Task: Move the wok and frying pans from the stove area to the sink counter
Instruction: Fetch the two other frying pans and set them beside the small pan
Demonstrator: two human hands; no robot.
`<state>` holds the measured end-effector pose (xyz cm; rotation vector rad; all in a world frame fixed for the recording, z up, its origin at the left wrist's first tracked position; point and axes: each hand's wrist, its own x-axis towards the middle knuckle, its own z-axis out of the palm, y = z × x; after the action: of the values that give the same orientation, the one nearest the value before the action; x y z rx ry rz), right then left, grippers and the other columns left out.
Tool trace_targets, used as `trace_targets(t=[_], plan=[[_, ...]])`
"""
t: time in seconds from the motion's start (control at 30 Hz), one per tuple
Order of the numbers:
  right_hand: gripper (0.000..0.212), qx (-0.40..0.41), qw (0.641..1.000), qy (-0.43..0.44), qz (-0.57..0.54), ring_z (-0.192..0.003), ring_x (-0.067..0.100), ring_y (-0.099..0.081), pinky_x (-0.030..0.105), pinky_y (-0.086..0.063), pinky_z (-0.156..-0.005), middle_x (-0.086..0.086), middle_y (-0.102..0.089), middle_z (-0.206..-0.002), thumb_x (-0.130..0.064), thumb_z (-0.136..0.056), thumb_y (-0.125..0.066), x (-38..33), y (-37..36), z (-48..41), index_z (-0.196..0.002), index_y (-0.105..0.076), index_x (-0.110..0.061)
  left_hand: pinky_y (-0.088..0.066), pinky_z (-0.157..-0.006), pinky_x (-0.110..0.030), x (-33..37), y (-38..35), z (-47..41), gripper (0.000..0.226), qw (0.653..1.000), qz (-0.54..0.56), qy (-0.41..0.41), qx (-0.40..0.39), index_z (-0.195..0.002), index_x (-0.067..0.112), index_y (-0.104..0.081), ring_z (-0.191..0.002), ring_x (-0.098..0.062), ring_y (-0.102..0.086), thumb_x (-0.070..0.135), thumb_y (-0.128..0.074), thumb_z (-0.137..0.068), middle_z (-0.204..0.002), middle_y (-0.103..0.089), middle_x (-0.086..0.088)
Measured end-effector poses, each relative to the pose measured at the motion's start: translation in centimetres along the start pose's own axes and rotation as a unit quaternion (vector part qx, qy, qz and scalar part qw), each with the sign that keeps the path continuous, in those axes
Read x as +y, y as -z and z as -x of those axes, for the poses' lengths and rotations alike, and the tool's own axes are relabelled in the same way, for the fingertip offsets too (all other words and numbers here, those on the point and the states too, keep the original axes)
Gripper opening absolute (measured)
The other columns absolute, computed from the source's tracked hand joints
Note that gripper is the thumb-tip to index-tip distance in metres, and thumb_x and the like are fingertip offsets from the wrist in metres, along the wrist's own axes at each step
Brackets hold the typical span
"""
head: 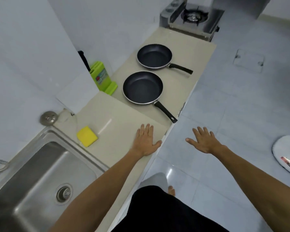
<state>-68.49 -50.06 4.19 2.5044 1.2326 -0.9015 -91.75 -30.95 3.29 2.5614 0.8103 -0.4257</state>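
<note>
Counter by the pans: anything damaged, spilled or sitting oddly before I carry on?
No spills. The near frying pan has its handle end past the counter edge, so it could get knocked. The far frying pan sits fully on. The counter's front edge looks chipped near that handle. No wok is in view.

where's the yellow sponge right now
In the head view the yellow sponge lies on the counter at lower left, just beyond the sink rim, with the open left hand off to its right.
</note>
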Motion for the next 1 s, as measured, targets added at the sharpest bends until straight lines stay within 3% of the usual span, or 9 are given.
trace_targets(t=[0.3, 0.63, 0.8, 0.9, 1.0], plan=[[0.083, 0.011, 0.996, 0.081, 0.044, -0.156, 0.037, -0.005, 0.054, -0.01, -0.123, 0.015, -0.008, -0.171, -0.067, -0.1, -0.026, 1.5, 10.0, -16.0, -0.162, -0.013, -0.013, 0.003, -0.123, -0.053, 2.1, 1.0, -12.9, 0.093, 0.998, 0.02, 0.066, 0.015, -0.16, 0.003, -0.005, -0.154, -0.038, 0.011, 0.066, -0.032, -0.097, -0.17, 0.0, -0.017], [0.081, -0.032, 0.985, 0.143, 0.091, -0.155, 0.04, -0.007, 0.055, -0.013, -0.122, 0.018, -0.011, -0.17, -0.064, -0.101, -0.029, 1.8, 15.4, -25.3, -0.161, -0.016, -0.012, 0.0, -0.124, -0.054, 4.5, 1.6, -17.7, 0.098, 0.978, 0.112, 0.176, 0.0, -0.159, 0.001, -0.01, -0.154, -0.042, 0.006, 0.069, -0.037, -0.093, -0.169, -0.009, -0.02], [0.071, 0.005, 0.97, 0.219, 0.111, -0.146, 0.043, -0.028, 0.055, -0.03, -0.115, 0.024, -0.031, -0.16, -0.054, -0.103, -0.039, 1.7, 16.9, -30.0, -0.153, -0.033, -0.005, -0.01, -0.123, -0.05, 6.2, 0.8, -19.5, 0.095, 0.933, 0.224, 0.282, 0.022, -0.159, 0.003, -0.01, -0.154, -0.04, -0.006, 0.064, -0.044, -0.093, -0.168, -0.015, -0.019], [0.06, 0.049, 0.957, 0.275, 0.073, -0.134, 0.045, -0.044, 0.057, -0.039, -0.106, 0.029, -0.047, -0.148, -0.044, -0.103, -0.049, 2.3, 18.0, -32.6, -0.142, -0.049, 0.001, -0.032, -0.114, -0.052, 8.1, 0.2, -20.8, 0.097, 0.899, 0.295, 0.322, 0.012, -0.159, 0.005, -0.006, -0.146, -0.039, -0.03, 0.059, -0.051, -0.093, -0.162, -0.03, -0.019], [0.049, 0.104, 0.939, 0.324, 0.052, -0.122, 0.048, -0.055, 0.059, -0.045, -0.098, 0.032, -0.058, -0.135, -0.033, -0.102, -0.055, 3.8, 19.6, -35.3, -0.13, -0.059, 0.007, -0.048, -0.1, -0.052, 9.7, -0.1, -22.5, 0.094, 0.846, 0.37, 0.383, 0.015, -0.159, 0.008, -0.004, -0.125, -0.041, -0.055, 0.052, -0.056, -0.094, -0.145, -0.05, -0.022]])
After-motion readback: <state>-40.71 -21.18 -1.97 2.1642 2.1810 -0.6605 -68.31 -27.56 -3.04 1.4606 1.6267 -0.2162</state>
